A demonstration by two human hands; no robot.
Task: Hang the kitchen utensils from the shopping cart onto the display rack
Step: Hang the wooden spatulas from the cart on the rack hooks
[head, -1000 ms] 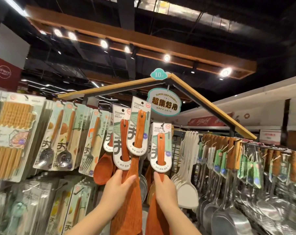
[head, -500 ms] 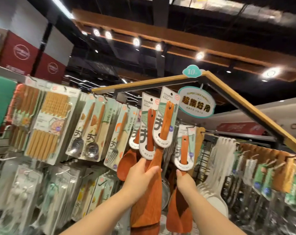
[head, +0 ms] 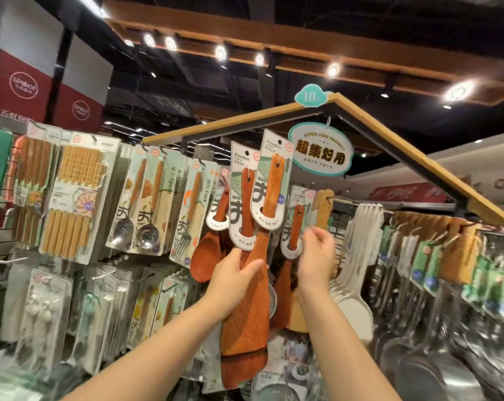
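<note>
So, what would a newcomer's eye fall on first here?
The two carded wooden spatulas held up at centre in the left hand's grip, in front of the packed display rack. Just right of them, the blurred right hand hovers, fingers loose, beside a third spatula hanging there, under the oval sign at the rack's peak.

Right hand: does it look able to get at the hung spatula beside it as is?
Probably yes. The right hand is empty, fingers loose, just beside the hung spatula with nothing between. The left hand and its two spatulas sit off to the side.
</note>
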